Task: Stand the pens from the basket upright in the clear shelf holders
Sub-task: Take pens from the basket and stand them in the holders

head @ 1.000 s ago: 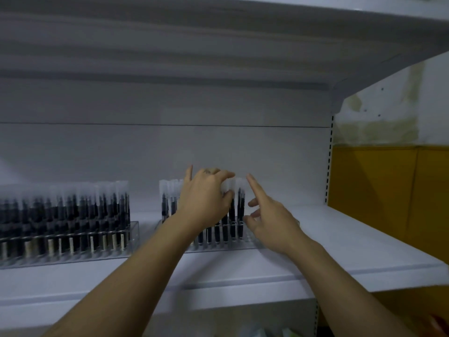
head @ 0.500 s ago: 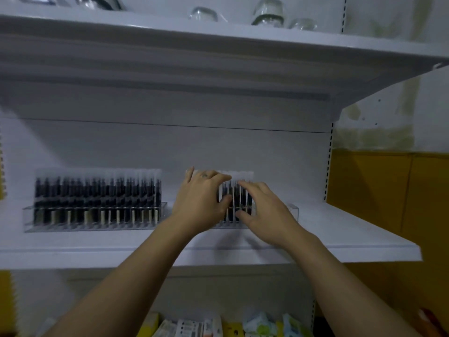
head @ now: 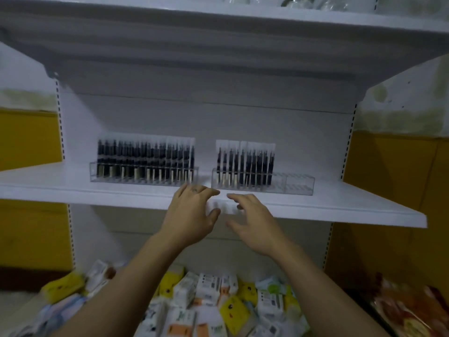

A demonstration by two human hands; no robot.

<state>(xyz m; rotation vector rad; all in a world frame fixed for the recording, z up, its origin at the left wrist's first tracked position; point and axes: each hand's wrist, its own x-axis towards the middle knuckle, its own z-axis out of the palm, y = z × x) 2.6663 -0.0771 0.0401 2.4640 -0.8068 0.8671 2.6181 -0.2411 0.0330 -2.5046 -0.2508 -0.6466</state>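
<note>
Two clear holders stand on the white shelf (head: 73,188). The left holder (head: 143,177) is full of upright dark pens (head: 145,156) in clear sleeves. In the right holder (head: 262,184), pens (head: 245,164) fill the left part, and its right end (head: 300,184) has no pens. My left hand (head: 192,212) and my right hand (head: 255,222) hover side by side in front of the shelf's front edge, below the right holder. Both have loosely spread fingers and hold nothing. No basket is in view.
Another white shelf (head: 218,18) hangs above, with glassware (head: 294,1) on top. Below lies a heap of small yellow and white packets (head: 218,300). Orange-red packets (head: 410,310) sit at the lower right. Yellow wall panels (head: 393,190) flank the shelving.
Both hands have let go of the pens in the right holder and pulled back toward me, below the shelf edge. The view has drawn back and dropped, showing the packets below.
</note>
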